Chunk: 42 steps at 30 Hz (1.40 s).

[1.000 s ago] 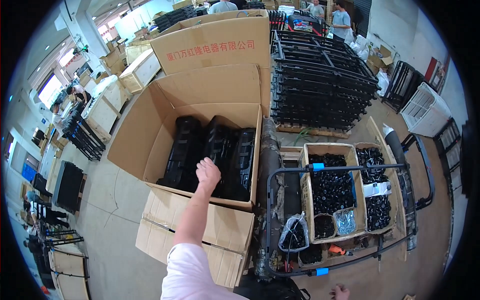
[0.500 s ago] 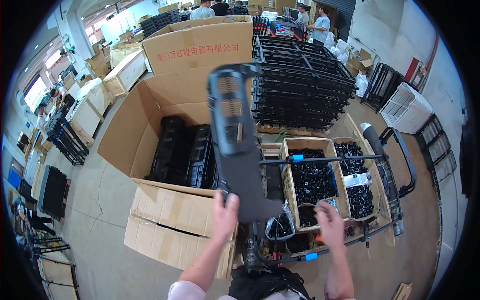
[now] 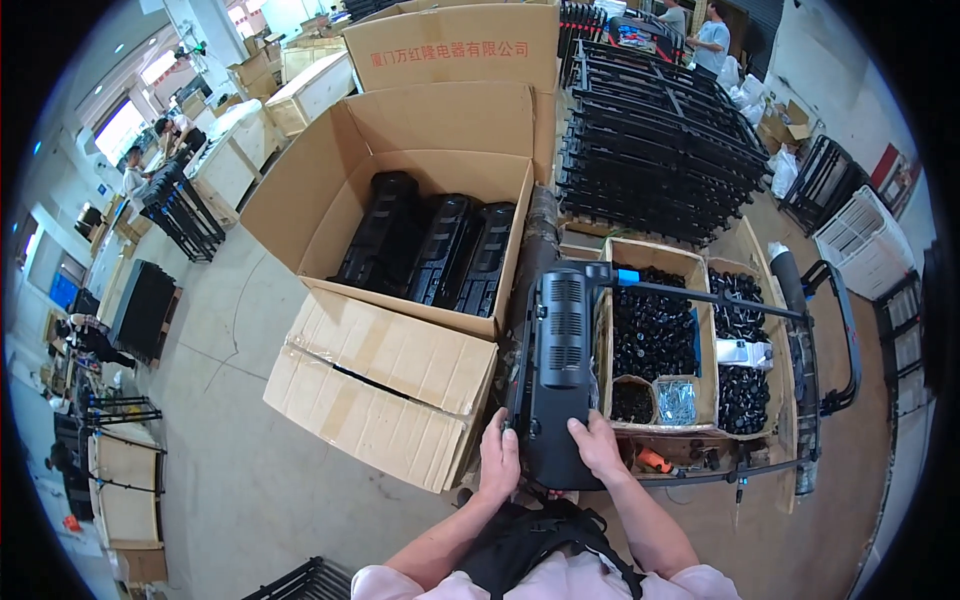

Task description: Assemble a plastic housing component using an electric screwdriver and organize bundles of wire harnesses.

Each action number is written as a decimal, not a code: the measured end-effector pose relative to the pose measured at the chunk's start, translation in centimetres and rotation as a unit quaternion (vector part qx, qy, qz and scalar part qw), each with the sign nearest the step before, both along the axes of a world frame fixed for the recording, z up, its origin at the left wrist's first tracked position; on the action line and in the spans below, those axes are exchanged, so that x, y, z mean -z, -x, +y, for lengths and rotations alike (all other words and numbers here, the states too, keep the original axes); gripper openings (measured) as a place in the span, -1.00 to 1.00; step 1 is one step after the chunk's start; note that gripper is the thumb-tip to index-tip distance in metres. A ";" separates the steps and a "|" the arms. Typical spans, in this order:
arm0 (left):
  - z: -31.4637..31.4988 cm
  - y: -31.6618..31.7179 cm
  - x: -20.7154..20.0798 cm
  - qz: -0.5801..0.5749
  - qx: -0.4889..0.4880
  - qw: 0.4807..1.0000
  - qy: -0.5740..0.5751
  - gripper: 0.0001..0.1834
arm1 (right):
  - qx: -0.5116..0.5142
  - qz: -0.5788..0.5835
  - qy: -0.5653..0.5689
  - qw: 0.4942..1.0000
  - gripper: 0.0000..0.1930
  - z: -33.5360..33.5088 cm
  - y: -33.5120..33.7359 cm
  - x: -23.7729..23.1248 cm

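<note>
A long black plastic cover [image 3: 564,350] with slotted vents on its raised upper half stands in front of me, over the left end of a black tubular metal frame [image 3: 700,297]. On its lower left edge, my left hand [image 3: 499,460] is closed, thumb toward the front face. My right hand [image 3: 597,448] grips the lower right edge, its thumb on the flat face. The fingertips behind the cover are hidden. Blue tape [image 3: 626,277] wraps the frame's bar beside the cover's top.
An open cardboard box [image 3: 430,290] at left holds several black plastic covers [image 3: 440,250]. Right of my hands are bins of black parts [image 3: 650,330], a small box of silver screws [image 3: 676,402] and an orange-handled tool [image 3: 655,460]. Black frames [image 3: 660,150] are stacked behind.
The cover has come down and right from in front of the cardboard box onto the frame. My right hand, apart from it before, now grips its right edge. The view has shifted left.
</note>
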<state>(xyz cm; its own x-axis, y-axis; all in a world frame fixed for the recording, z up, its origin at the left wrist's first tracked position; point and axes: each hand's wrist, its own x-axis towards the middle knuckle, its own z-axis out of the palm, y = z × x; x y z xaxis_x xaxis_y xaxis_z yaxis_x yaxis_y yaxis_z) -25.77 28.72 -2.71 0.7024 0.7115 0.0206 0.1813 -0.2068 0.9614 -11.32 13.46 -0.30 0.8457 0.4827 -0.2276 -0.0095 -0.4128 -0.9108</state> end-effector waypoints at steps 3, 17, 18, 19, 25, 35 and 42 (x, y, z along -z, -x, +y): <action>-1.2 0.0 1.9 0.010 0.017 0.999 0.037 -0.34 | -0.011 0.081 0.011 0.997 -0.59 1.7 0.1 0.9; -2.9 -0.3 1.1 0.089 0.052 0.994 -0.046 -0.37 | -0.063 0.127 -0.004 0.990 -0.41 0.1 -2.8 5.5; -2.8 -0.8 1.1 0.073 0.032 0.996 -0.029 -0.37 | -0.042 0.083 0.020 0.995 -0.44 -1.3 -3.8 5.0; -2.5 -0.9 1.0 0.072 0.011 0.993 -0.092 -0.39 | -0.010 0.104 0.005 0.994 -0.38 -3.1 -5.0 4.0; -6.3 -9.5 -6.8 -0.024 0.218 0.953 -0.209 -0.88 | 0.193 0.130 -0.143 0.962 -0.69 -19.7 -7.8 -2.6; -15.2 -18.1 13.8 0.311 0.716 0.531 -0.328 -0.47 | 0.357 0.164 -0.131 0.910 -0.80 -31.5 4.0 -3.5; -17.1 -19.7 14.1 0.245 0.784 0.440 -0.364 -0.35 | 0.431 0.312 -0.132 0.836 -0.80 -31.9 9.2 6.1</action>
